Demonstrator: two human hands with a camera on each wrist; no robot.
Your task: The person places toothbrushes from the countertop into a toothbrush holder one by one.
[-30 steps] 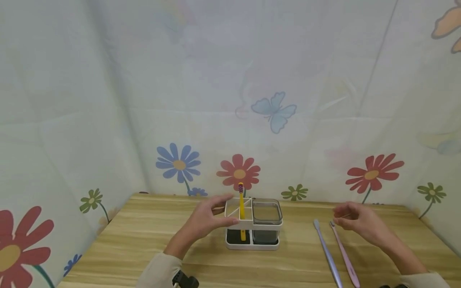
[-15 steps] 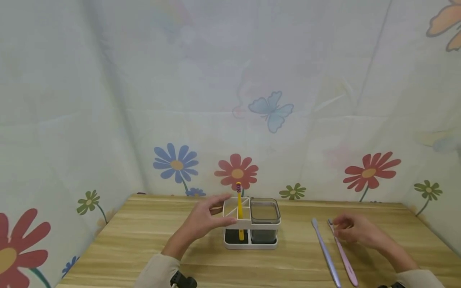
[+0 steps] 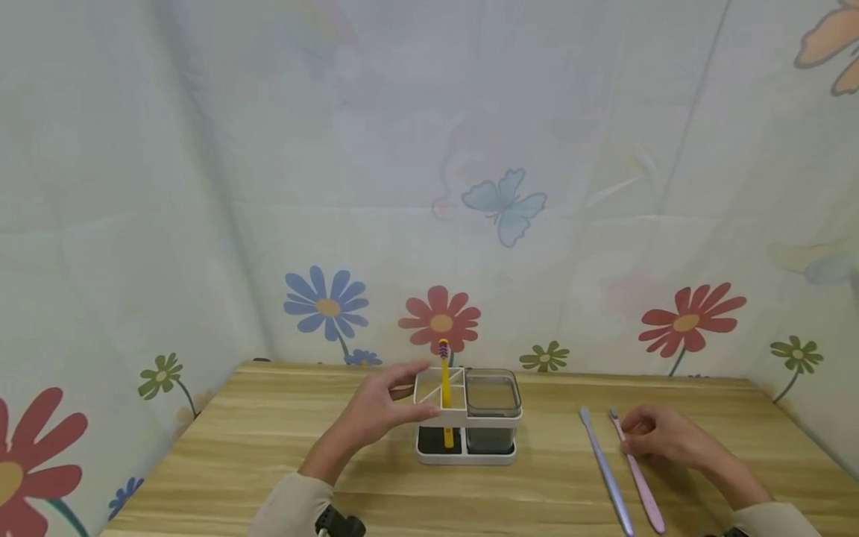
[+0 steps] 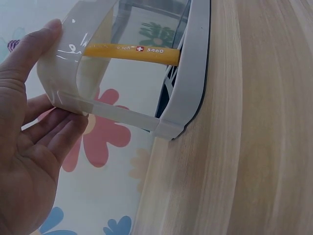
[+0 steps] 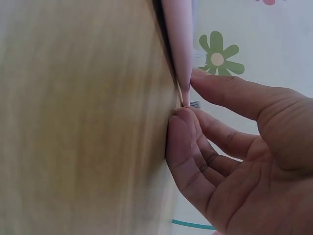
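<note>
One purple toothbrush [image 3: 607, 477] and, to its right, one pink toothbrush [image 3: 646, 488], two in all, are lying on one wooden table [image 3: 537, 496]; the right hand [image 3: 671, 440] is pinching the pink one's neck between thumb and fingers. The left hand [image 3: 376, 409] is gripping the upper tier of one white holder [image 3: 466, 459], where one yellow toothbrush [image 3: 446, 388] is standing beside one see-through cup [image 3: 492, 438]. Behind, one flowered backdrop [image 3: 376, 171] is hanging.

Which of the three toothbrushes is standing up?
The yellow toothbrush: it stands in the white holder, whereas the purple toothbrush and pink toothbrush lie on the table.
</note>
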